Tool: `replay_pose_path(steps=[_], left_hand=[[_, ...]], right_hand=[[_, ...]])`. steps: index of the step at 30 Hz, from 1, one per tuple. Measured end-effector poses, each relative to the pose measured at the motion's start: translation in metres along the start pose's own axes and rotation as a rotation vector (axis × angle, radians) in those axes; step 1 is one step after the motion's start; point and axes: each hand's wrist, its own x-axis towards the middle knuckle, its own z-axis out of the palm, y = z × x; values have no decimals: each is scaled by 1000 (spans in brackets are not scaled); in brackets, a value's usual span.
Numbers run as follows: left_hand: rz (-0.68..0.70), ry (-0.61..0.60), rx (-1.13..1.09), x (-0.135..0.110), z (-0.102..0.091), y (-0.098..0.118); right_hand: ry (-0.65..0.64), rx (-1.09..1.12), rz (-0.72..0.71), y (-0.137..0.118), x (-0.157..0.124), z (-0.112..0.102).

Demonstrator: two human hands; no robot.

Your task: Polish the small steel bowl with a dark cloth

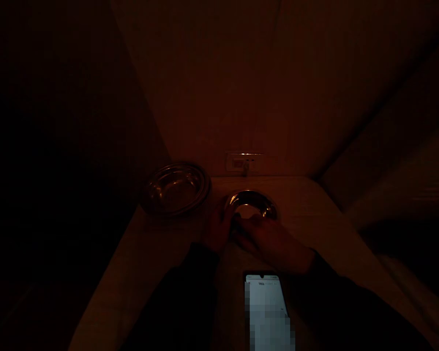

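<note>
The scene is very dark. A small shiny steel bowl [254, 204] sits on a pale table top [149, 263] in front of me. My left hand [219, 228] rests against the bowl's left rim, fingers curled on it. My right hand [269, 240] lies over the bowl's near edge, fingers bent towards the inside. What, if anything, the right fingers hold is hidden in the gloom. Both sleeves are dark.
A larger steel bowl [176, 189] stands at the back left of the table. A wall socket [243, 162] sits on the wall behind. A lit phone [268, 312] lies near the front edge, between my forearms. Darkness fills the left side.
</note>
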Motion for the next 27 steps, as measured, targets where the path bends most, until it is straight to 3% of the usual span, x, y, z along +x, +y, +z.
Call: replay_pose_path(steps=[5, 14, 18, 23, 27], left_hand=[[-17, 19, 8, 0, -1, -2], [-74, 42, -86, 0, 2, -1], [-43, 58, -48, 0, 2, -2], [-24, 54, -26, 1, 0, -6], [-43, 36, -46, 1, 0, -6]], right_hand=[[10, 30, -48, 0, 3, 4], [-197, 232, -143, 17, -16, -25], [-159, 243, -143, 11, -12, -17], [-24, 180, -109, -2, -3, 0], [-82, 148, -119, 1, -7, -6]])
